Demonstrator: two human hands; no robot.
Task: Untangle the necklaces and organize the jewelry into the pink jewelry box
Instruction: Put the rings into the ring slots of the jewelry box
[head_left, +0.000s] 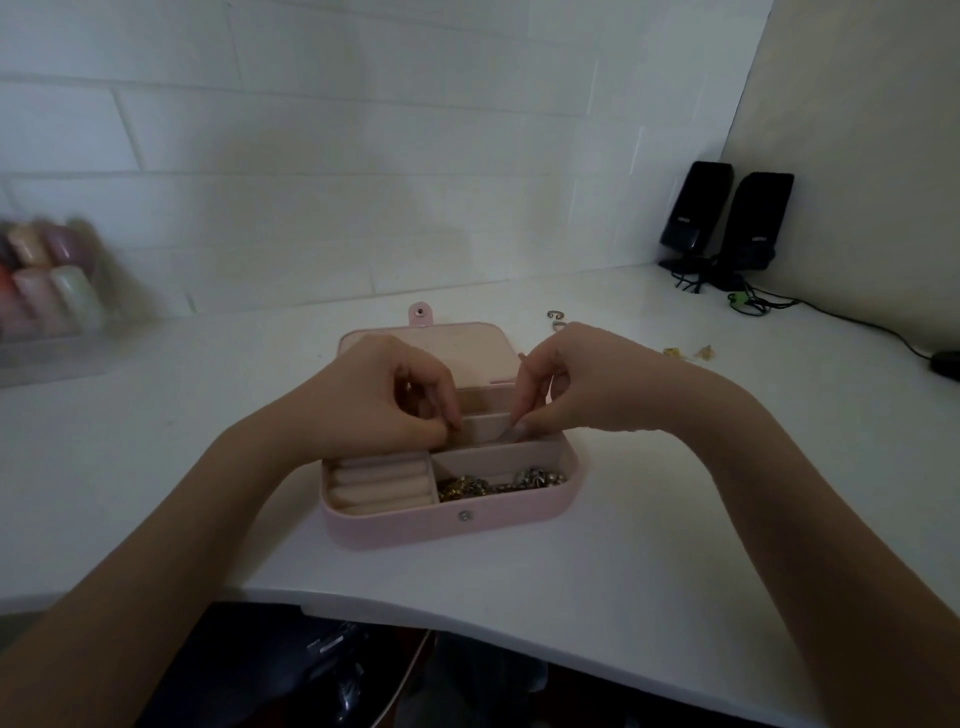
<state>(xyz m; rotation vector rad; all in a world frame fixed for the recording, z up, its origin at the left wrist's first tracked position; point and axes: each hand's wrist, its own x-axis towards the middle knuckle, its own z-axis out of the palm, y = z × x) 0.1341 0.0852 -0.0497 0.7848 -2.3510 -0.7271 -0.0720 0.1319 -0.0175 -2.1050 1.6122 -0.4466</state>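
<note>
- The left hand hangs over the back left part of the pink jewelry box, fingers curled and the tips pinched together at the left end of a small pink divider; whether anything thin sits in that pinch cannot be told.
- The right hand mirrors it — fingers bent down, tips pinching at the divider's right end.
- The box lies open near the middle of the white desk, a little back from its front edge, with the lid folded flat toward the wall and a snap tab sticking out behind it.
- Front left compartment: pale ring rolls, nothing seen slotted in them.
- Front right compartment: a heap of gold and silver chains, lying tangled together.
- The back compartments under the hands are mostly hidden; their contents cannot be told.
- A small silver ring-like piece lies on the desk behind the right hand, and small gold pieces lie farther right.
- Back right corner: two black speakers with cables.
- Left edge: a blurred clear case of coloured items.
</note>
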